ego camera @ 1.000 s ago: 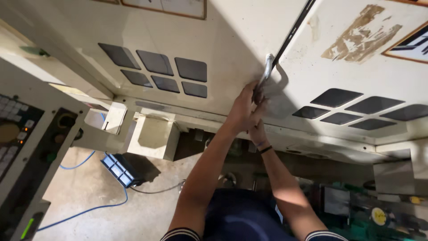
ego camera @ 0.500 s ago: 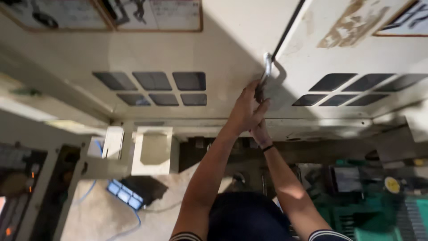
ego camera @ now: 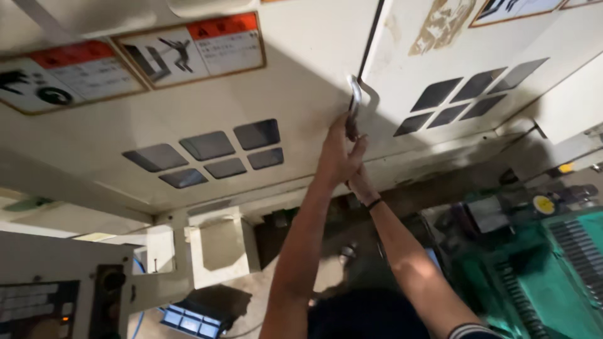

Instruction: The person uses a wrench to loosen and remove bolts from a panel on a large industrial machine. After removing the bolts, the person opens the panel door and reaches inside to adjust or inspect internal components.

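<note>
A bent metal door handle sits at the edge of a cream machine door, beside the dark gap to the neighbouring door. My left hand reaches up with its fingers wrapped around the handle's lower end. My right hand, with a black band on the wrist, is pressed close under the left hand. It is mostly hidden, so its grip does not show.
Both doors carry groups of dark square windows and picture warning labels. A grey control panel stands at the lower left, a green machine at the lower right, and a cream box-shaped bracket lies between them.
Both hands stay at the handle's lower end. The view has swung, so the handle now sits higher and further right, and the warning labels have come into sight.
</note>
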